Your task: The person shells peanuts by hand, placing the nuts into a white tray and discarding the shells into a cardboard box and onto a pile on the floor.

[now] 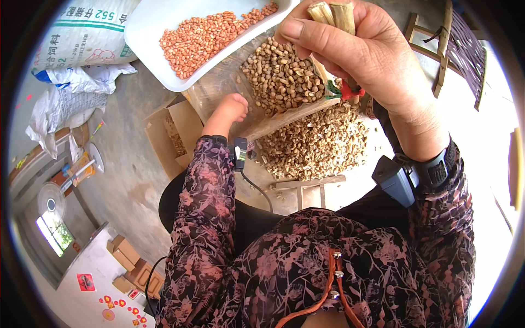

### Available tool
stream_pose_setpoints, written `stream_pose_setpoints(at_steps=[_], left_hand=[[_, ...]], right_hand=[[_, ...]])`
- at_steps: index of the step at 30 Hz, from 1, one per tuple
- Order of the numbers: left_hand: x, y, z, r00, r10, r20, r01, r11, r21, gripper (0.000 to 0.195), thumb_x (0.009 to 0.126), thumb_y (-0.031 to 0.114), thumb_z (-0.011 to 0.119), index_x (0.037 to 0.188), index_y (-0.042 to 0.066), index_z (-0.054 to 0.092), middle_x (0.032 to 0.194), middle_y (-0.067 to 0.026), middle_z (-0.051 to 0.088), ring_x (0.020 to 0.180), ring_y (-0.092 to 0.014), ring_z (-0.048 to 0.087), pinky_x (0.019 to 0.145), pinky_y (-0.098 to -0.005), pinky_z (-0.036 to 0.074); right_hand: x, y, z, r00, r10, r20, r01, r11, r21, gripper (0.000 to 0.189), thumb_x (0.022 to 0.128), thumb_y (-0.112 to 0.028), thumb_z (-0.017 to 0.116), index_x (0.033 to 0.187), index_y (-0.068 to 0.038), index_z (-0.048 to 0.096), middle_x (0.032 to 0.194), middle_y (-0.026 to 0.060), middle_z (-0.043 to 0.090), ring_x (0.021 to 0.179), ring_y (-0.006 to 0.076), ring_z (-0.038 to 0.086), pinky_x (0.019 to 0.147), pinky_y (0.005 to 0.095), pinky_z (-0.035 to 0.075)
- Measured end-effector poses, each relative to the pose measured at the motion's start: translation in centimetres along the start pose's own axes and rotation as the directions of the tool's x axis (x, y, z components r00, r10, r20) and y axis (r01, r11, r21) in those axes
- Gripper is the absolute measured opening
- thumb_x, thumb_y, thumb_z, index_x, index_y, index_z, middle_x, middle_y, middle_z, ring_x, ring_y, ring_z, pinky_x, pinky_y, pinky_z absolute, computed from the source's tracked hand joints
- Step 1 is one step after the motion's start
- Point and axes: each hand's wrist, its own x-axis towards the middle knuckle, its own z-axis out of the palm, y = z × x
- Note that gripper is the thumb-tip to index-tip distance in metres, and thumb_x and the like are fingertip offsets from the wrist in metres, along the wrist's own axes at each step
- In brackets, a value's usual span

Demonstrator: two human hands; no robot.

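My right hand (361, 57) is raised at the top, close to the camera, gripping a split piece of wood or bamboo (343, 17) whose two ends stick up between thumb and fingers. Below it, unshelled peanuts (283, 80) lie heaped in a shallow wooden tray (270, 125). My left hand (231, 108) hovers at the tray's left part with curled fingers; whether something is inside them is hidden. A white plastic bin (176, 84) with shelled reddish peanuts (205, 39) sits at the upper left. Red and green cloth or yarn (348, 91) shows below my right hand.
Empty peanut shells (316, 143) are piled beside the wooden tray, near a small wooden stool or frame (309, 183). An open cardboard box (158, 137) stands left of the tray. Printed sacks (88, 33) lie at the upper left, and a wooden chair (443, 53) is at the upper right.
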Motion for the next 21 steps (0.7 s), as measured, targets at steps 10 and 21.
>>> stream_pose_setpoints(at_steps=[10, 21], left_hand=[[1.5, 0.1, 2.8, 0.991, 0.099, -0.086, -0.075, 0.966, 0.248, 0.012, 0.076, 0.006, 0.07, 0.082, 0.004, 0.06, 0.069, -0.0104, 0.064, 0.057, -0.022, 0.064, 0.052, -0.0333, 0.052], [2.3, -1.4, 2.5, 0.983, 0.153, -0.104, -0.096, 0.901, 0.422, 0.018, 0.068, 0.017, 0.078, 0.078, 0.005, 0.069, 0.081, -0.0147, 0.068, 0.077, -0.029, 0.066, 0.072, -0.0348, 0.052]], right_hand=[[-0.3, -0.6, 0.4, 0.987, 0.155, -0.037, -0.155, 0.988, -0.011, 0.041, 0.092, -0.015, 0.062, 0.06, -0.011, 0.037, 0.059, -0.0072, 0.041, 0.054, 0.0028, 0.035, 0.048, 0.0204, 0.033], [-0.5, -2.8, 3.8, 0.963, 0.059, -0.262, -0.109, 0.977, -0.181, 0.027, 0.093, -0.016, 0.062, 0.07, -0.005, 0.054, 0.061, -0.007, 0.045, 0.057, 0.0028, 0.04, 0.051, 0.0209, 0.036]])
